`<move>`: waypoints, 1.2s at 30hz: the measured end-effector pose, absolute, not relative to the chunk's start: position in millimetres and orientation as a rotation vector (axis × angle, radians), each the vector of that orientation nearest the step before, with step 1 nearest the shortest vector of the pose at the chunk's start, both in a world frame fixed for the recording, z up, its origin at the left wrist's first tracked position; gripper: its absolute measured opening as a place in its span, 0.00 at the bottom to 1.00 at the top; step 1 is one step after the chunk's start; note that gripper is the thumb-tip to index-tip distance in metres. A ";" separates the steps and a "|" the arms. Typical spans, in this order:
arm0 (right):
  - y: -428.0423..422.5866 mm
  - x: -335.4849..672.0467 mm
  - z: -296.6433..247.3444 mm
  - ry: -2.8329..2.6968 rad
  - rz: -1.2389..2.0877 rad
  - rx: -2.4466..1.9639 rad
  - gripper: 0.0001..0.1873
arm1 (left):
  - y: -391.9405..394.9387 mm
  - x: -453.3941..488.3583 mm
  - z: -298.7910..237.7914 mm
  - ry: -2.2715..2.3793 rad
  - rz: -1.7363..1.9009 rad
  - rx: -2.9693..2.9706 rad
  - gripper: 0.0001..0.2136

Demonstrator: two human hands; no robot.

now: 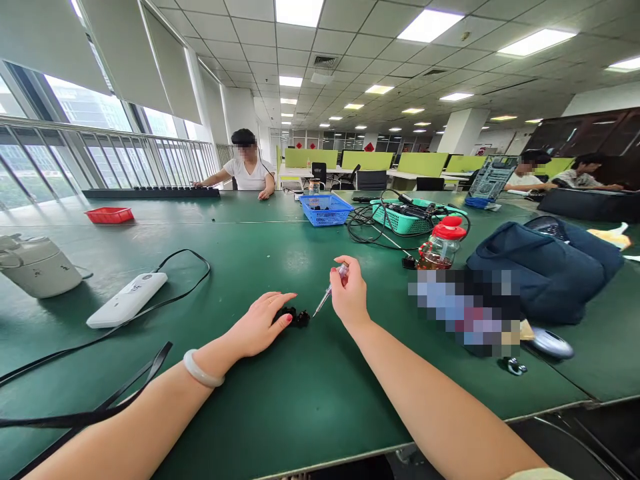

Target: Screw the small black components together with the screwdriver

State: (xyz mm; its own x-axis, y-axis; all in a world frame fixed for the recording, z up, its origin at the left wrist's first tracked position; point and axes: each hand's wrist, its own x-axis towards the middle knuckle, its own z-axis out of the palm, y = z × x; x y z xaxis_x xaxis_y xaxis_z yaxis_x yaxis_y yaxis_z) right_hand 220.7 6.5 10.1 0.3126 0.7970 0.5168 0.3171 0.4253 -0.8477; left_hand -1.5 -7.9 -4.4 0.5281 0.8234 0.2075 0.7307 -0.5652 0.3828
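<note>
My left hand rests on the green table with its fingers pressed down on a small black part, holding it in place. My right hand is closed around a small screwdriver with a clear handle. Its thin shaft slants down to the left, and the tip sits just right of the black part. A pale bangle is on my left wrist.
A white device with a black cord lies to the left, and a white kettle-like pot further left. A red-lidded jar, a dark blue bag, blue and green baskets and a red tray stand around. People sit at the far side.
</note>
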 end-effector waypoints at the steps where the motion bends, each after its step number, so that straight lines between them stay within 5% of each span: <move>1: 6.1 221.0 10.7 -1.282 0.404 -1.157 0.11 | -9.2 -0.8 -4.3 1.259 0.518 2.542 0.24; 10: 5.4 219.8 11.6 -1.398 0.291 -1.239 0.11 | -11.5 2.2 -1.9 1.212 0.358 2.617 0.21; 23: 11.6 213.5 0.2 -1.435 0.669 -1.017 0.11 | -11.4 2.0 -1.0 1.233 0.405 2.595 0.20; 32: 4.6 220.7 12.3 -1.194 0.594 -0.858 0.11 | -27.0 25.8 2.0 1.214 0.375 2.552 0.23; 36: 4.0 221.6 14.3 -1.134 0.595 -0.806 0.12 | -34.8 34.0 2.5 1.171 0.348 2.545 0.14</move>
